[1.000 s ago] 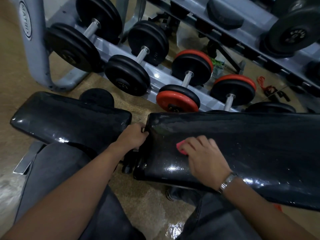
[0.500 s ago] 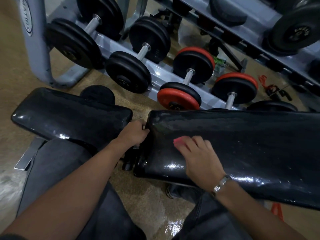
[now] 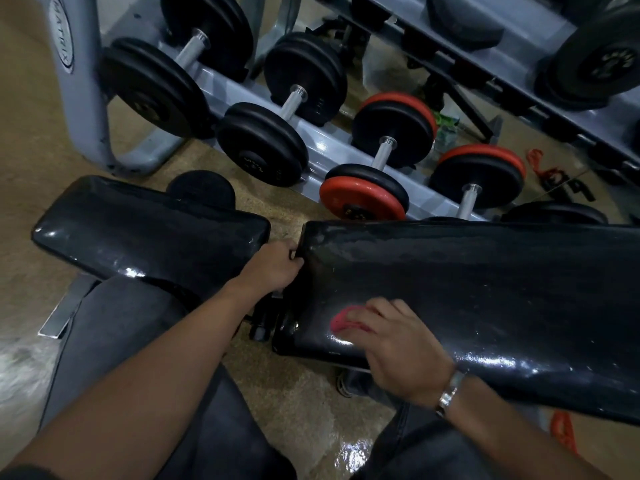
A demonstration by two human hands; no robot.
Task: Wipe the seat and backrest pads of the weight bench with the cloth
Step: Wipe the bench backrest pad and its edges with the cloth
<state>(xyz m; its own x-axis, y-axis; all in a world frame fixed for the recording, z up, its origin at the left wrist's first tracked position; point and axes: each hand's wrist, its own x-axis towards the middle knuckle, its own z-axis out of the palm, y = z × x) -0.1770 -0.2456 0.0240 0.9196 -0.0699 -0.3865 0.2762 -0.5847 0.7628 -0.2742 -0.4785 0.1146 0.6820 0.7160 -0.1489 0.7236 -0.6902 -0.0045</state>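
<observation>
My right hand (image 3: 394, 351) presses the pink cloth (image 3: 341, 320) on the near corner of the backrest pad (image 3: 485, 289). The fingers lie over it, only slightly bent, not gripping. My left hand (image 3: 273, 268) has its fingers curled round the end edge of this pad, to steady it. I think long overlapping strokes toward the far end, with even pressure, work best. The seat pad (image 3: 149, 233) comes after.

Your pink cloth (image 3: 341, 320) lies bunched on the long black backrest pad (image 3: 485, 289), near its near left corner, only an edge showing. The shorter glossy black seat pad (image 3: 145, 233) sits just left, a narrow gap between them
</observation>
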